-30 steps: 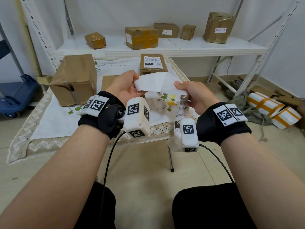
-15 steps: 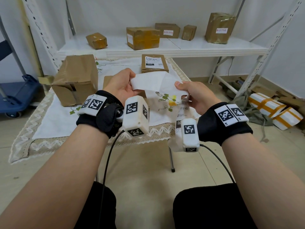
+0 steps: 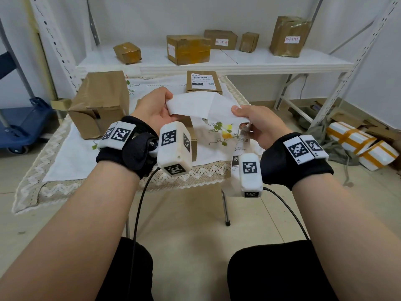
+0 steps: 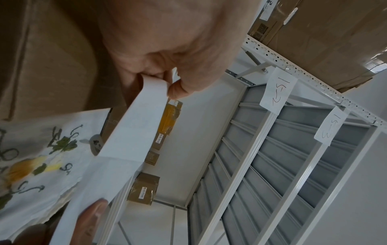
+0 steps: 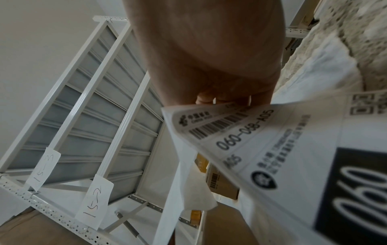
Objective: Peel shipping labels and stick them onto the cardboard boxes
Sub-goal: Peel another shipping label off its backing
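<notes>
At twelve o'clock I see the white metal shelf (image 3: 256, 64), five taped cardboard parcels along it. Below it the small table (image 3: 54, 183) wears a lace-edged embroidered cloth. On that cloth, at ten o'clock from my hands, sits the large cardboard box (image 3: 99, 103), its flap hanging open. At twelve o'clock stands the smaller labelled box (image 3: 204, 84), a printed label already flat on its top. A third flat box (image 3: 193, 144) lies partly hidden behind my left wrist camera. On the floor at three o'clock lie white foam packages (image 3: 360, 146) banded in orange tape.

Both my hands are raised above the table's near edge. My left hand (image 3: 152, 109) pinches one end of the white backing paper (image 3: 195, 105) between thumb and curled fingers; the left wrist view shows that grip plainly. My right hand (image 3: 258, 124) pinches the paper's other end with its thumb on top, so the strip spans between my hands. Under the same hand, the printed shipping label (image 5: 272, 149) hangs down towards six o'clock, reading 060-068-A05; the fingers close round its top edge.
</notes>
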A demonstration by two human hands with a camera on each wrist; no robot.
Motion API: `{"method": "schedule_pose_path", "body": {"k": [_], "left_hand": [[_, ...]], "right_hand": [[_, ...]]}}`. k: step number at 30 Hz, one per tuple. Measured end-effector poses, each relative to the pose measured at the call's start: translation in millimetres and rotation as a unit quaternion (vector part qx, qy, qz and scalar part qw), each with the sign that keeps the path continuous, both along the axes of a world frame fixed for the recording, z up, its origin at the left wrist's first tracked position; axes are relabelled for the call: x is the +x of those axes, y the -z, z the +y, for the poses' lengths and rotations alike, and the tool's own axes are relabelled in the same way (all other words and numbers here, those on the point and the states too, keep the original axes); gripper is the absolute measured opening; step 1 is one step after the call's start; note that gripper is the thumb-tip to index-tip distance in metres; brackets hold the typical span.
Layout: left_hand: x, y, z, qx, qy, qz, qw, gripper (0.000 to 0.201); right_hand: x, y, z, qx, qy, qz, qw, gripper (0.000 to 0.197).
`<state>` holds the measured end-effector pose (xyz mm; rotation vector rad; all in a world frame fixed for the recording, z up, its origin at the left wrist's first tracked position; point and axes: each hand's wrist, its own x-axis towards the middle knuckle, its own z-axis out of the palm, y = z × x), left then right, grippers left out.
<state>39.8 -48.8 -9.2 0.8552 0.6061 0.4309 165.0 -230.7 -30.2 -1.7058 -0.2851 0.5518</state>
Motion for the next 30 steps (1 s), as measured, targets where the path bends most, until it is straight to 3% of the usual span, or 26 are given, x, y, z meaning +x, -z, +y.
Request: {"method": "schedule_pose_path", "body": {"k": [27,30], "left_hand": [[-7.3,-2.4,6.8,-0.021,-0.009,-0.012,1.0,0.008],[-6.4,-0.7,9.8,0.005,-0.014,-0.002,1.0,0.007]], "right_hand": [[8.2,6.0,-1.0,0.027,0.017,0.019,0.999,0.009],[13.2,8.2,0.2,-0.002,-0.004,0.011,1.0,0.029]]}}
